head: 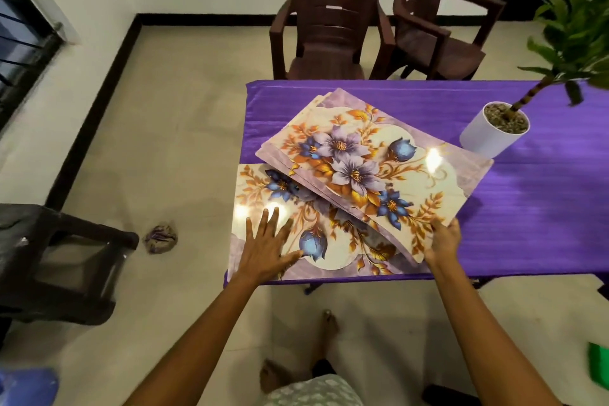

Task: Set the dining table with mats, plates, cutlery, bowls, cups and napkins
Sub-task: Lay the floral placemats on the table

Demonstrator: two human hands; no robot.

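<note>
Purple satin-covered desk (527,208) on a pale tiled floor (171,142), backed by two dark brown slatted plastic armchairs (333,26) against a white wall, with a green potted plant in a white round pot (487,138) at the right and a dark stool (49,260) at the left. Left hand (268,245) spread flat, fingers straight, pressing on a glossy floral rectangular mat (263,208) laid at the desk's near left corner. Right hand (443,242) pinching the near edge of a tilted stack of matching floral mats (362,158), lifted partly over the flat one.
</note>
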